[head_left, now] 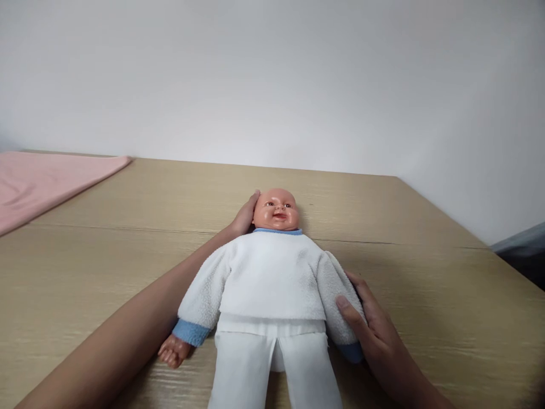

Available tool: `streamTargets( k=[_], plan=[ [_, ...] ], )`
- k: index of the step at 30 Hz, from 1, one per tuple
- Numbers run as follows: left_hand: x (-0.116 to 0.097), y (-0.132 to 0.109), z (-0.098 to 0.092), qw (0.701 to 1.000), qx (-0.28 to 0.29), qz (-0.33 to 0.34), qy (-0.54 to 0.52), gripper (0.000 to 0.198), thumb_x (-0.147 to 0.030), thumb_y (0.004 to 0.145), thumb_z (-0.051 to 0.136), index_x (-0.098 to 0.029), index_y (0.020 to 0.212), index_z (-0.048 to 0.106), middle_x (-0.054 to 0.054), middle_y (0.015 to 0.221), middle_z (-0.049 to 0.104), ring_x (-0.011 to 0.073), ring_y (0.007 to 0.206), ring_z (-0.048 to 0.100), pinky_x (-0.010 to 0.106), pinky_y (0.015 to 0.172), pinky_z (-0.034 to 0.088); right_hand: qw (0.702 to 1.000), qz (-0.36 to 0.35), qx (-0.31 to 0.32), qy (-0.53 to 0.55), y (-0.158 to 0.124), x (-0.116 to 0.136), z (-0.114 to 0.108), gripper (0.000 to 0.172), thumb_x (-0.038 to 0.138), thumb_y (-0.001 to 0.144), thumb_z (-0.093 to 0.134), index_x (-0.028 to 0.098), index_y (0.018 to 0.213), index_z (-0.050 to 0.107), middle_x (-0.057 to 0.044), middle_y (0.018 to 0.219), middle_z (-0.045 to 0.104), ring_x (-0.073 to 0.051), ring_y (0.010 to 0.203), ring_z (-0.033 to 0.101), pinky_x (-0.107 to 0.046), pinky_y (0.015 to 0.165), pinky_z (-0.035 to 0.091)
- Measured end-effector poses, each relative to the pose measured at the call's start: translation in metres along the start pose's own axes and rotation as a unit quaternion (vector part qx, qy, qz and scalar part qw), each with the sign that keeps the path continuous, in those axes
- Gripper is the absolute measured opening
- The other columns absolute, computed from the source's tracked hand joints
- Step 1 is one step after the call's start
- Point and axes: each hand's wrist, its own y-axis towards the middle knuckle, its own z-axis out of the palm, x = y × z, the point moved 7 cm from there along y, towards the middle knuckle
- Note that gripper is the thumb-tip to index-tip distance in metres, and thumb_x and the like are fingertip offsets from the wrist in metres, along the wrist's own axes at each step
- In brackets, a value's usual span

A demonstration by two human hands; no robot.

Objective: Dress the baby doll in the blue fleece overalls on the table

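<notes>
A baby doll lies on its back on the wooden table, its bald head at the far end and its legs toward me. It wears a white fleece top with blue cuffs and collar, and white trousers. My left hand cups the side of the doll's head, with most of its fingers hidden behind it. Around the doll's sleeved arm on the right, my right hand is closed, thumb on top and fingers at the outer side. The doll's other arm rests across my left forearm.
A pink cloth lies flat at the table's far left. The wooden table has a seam running across it and meets a pale wall at the back. Something dark stands beyond the table's right edge.
</notes>
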Motion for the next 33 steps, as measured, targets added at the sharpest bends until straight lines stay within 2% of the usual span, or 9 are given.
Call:
streamTargets(
  k=[6, 11, 15, 20, 23, 26, 29, 31, 33],
  plan=[
    [0.0, 0.0, 0.0, 1.0, 0.013, -0.009, -0.001, 0.079, -0.074, 0.11, 0.046, -0.013, 0.153, 0.071, 0.016, 0.135, 0.084, 0.0384, 0.127, 0.08, 0.049, 0.123, 0.057, 0.998, -0.024, -0.02, -0.05, -0.001, 0.003, 0.0, 0.058, 0.068, 0.11, 0.054, 0.029, 0.152, 0.06, -0.012, 0.15, 0.074, -0.038, 0.138, 0.07, -0.054, 0.121, 0.056],
    [0.001, 0.004, -0.004, 1.0, 0.019, -0.003, -0.007, 0.077, -0.074, 0.108, 0.053, -0.013, 0.151, 0.072, 0.017, 0.134, 0.085, 0.0385, 0.126, 0.081, 0.048, 0.122, 0.057, 0.998, -0.027, -0.024, -0.058, 0.0, 0.005, 0.0, 0.057, 0.068, 0.11, 0.052, 0.027, 0.148, 0.062, -0.013, 0.146, 0.076, -0.037, 0.13, 0.074, -0.053, 0.116, 0.058],
    [0.0, 0.005, -0.01, 1.0, 0.02, 0.006, -0.007, 0.07, -0.071, 0.105, 0.06, -0.014, 0.142, 0.076, 0.017, 0.129, 0.086, 0.0399, 0.124, 0.081, 0.051, 0.118, 0.06, 0.999, -0.019, -0.032, -0.014, 0.003, 0.004, 0.0, 0.063, 0.07, 0.106, 0.06, 0.026, 0.151, 0.057, -0.015, 0.155, 0.07, -0.037, 0.139, 0.069, -0.055, 0.122, 0.055],
    [-0.023, -0.007, -0.031, 0.994, -0.019, 0.109, 0.003, 0.044, -0.053, 0.103, 0.067, -0.019, 0.129, 0.079, 0.012, 0.13, 0.084, 0.0337, 0.123, 0.079, 0.045, 0.112, 0.063, 0.994, -0.017, -0.045, 0.102, 0.005, -0.003, 0.003, 0.077, 0.068, 0.1, 0.073, 0.027, 0.157, 0.042, -0.02, 0.164, 0.059, -0.034, 0.148, 0.063, -0.057, 0.125, 0.053],
    [-0.034, -0.025, -0.046, 0.985, -0.06, 0.16, 0.0, 0.042, -0.051, 0.102, 0.065, -0.019, 0.127, 0.08, 0.014, 0.139, 0.081, 0.0279, 0.132, 0.075, 0.037, 0.115, 0.06, 0.99, -0.029, -0.077, 0.111, 0.002, -0.006, -0.002, 0.07, 0.067, 0.103, 0.069, 0.027, 0.154, 0.043, -0.02, 0.164, 0.057, -0.035, 0.148, 0.062, -0.062, 0.126, 0.051],
    [-0.035, -0.045, -0.056, 0.979, -0.091, 0.185, 0.005, 0.038, -0.048, 0.101, 0.065, -0.02, 0.121, 0.08, 0.013, 0.141, 0.08, 0.0255, 0.137, 0.072, 0.035, 0.121, 0.055, 0.982, -0.099, -0.154, 0.041, -0.003, 0.007, -0.016, 0.052, 0.059, 0.107, 0.063, 0.025, 0.146, 0.052, -0.019, 0.159, 0.059, -0.037, 0.151, 0.056, -0.069, 0.131, 0.041],
    [-0.03, -0.069, -0.062, 0.972, -0.12, 0.198, 0.029, 0.03, -0.044, 0.098, 0.068, -0.02, 0.111, 0.081, 0.013, 0.129, 0.084, 0.0266, 0.129, 0.075, 0.039, 0.12, 0.055, 0.949, -0.239, -0.203, -0.037, -0.018, 0.041, -0.02, 0.034, 0.039, 0.109, 0.063, 0.026, 0.139, 0.058, -0.016, 0.149, 0.065, -0.037, 0.146, 0.059, -0.069, 0.13, 0.041],
    [-0.025, -0.088, -0.066, 0.967, -0.136, 0.208, 0.052, 0.027, -0.043, 0.098, 0.071, -0.02, 0.107, 0.08, 0.013, 0.121, 0.085, 0.0276, 0.121, 0.077, 0.041, 0.117, 0.057, 0.928, -0.319, -0.185, -0.048, -0.037, 0.063, -0.014, 0.033, 0.025, 0.107, 0.064, 0.029, 0.139, 0.058, -0.014, 0.143, 0.068, -0.035, 0.139, 0.066, -0.064, 0.122, 0.051],
    [-0.022, -0.112, -0.068, 0.959, -0.155, 0.222, 0.08, 0.025, -0.043, 0.096, 0.075, -0.02, 0.105, 0.08, 0.012, 0.118, 0.084, 0.0278, 0.118, 0.077, 0.041, 0.115, 0.057, 0.921, -0.372, -0.114, -0.037, -0.064, 0.08, -0.002, 0.043, 0.018, 0.105, 0.064, 0.033, 0.145, 0.056, -0.012, 0.138, 0.072, -0.033, 0.133, 0.07, -0.058, 0.113, 0.061]
  ],
)
